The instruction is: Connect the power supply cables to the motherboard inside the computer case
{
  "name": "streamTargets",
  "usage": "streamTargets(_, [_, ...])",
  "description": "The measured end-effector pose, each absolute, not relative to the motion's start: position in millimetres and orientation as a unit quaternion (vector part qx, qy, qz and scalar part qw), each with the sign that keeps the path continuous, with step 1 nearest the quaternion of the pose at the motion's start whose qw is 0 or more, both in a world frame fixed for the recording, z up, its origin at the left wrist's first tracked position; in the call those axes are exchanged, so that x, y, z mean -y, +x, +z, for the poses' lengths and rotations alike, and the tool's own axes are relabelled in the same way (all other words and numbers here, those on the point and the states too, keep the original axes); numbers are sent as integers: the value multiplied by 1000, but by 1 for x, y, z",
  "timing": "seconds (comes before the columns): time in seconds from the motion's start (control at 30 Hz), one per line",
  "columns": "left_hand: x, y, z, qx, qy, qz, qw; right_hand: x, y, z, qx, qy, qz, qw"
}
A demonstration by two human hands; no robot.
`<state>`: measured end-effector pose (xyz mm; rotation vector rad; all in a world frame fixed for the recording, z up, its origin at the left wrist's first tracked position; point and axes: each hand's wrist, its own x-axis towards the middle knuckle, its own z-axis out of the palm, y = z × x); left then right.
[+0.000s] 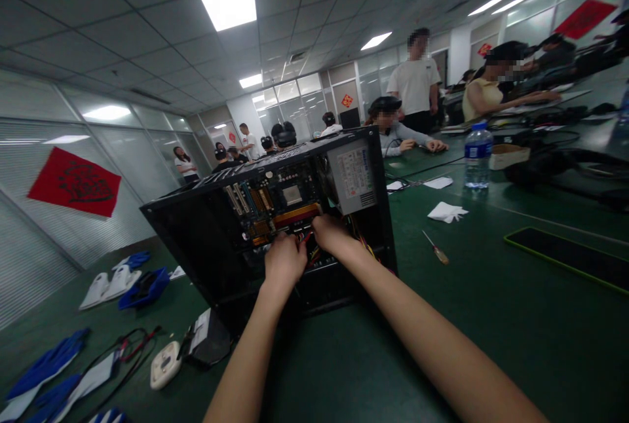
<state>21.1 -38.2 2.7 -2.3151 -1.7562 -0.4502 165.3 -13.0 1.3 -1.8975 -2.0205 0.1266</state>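
Bare forearms [422, 331] up close, stretching towards twelve o'clock, and straight into the open side of a black computer case [196, 233] standing on the green table [334, 364], dead centre! Left hand [285, 258] is low inside, fingers curled in; right hand [333, 233] sits just beside it at two o'clock, fingers bent down too. Between them, a flash of red wire [308, 238], right at the fingertips, but whether either hand grips it, I cannot tell from this blur. Just above, at twelve o'clock, look: circuit board [265, 197] with its silvery square chip [291, 195], power supply [354, 177] boxed into the corner at two.

Round the case we go! Three o'clock, a screwdriver [439, 253] flat on the table, crumpled white cloth [447, 211] near it. Two o'clock, a water bottle [477, 158], upright. Seven, a cream-coloured device [165, 365]; eight, blue gloves [49, 364], lying in a loose heap.
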Motion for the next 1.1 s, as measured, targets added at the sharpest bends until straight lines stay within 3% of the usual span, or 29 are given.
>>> streamTargets(0.5, [19,16,-3,561,-807,-175,-51,21,163,3,706,-679,40,199])
streamTargets(1.1, [16,13,-7,531,-817,-219,-51,23,163,5,705,-681,37,196])
